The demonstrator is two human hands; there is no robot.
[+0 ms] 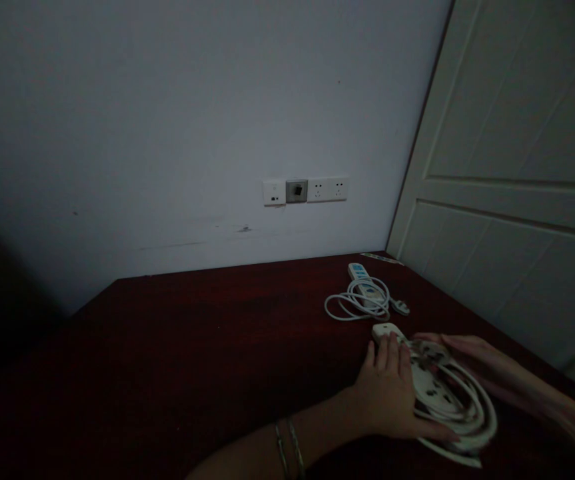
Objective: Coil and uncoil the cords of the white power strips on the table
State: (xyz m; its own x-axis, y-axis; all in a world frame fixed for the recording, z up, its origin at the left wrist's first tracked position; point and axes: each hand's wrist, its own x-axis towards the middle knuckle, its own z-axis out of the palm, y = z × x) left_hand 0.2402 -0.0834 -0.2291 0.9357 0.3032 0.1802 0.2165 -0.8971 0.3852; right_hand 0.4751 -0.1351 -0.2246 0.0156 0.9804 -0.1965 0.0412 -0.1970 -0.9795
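A white power strip [432, 387] with its thick cord [482, 420] coiled over it lies at the lower right of the table, at a slant. Across its left side rests my left hand [390, 397], fingers on the strip's edge and thumb over the cord's near loops. My right hand [467, 353] grips from the far right side, its fingertips beside the plug [432, 352] and partly hidden by it. Between them, the hands clasp the bundle. Just behind is a second, smaller power strip [358, 272] with blue markings, a thin white cord [337, 307] looped over it.
The dark red tabletop [192, 353] meets a pale wall [167, 133] carrying a row of sockets [327, 190]. A light panelled door [517, 167] borders the right side. The small strip's plug [400, 307] lies near that edge. Lighting is dim.
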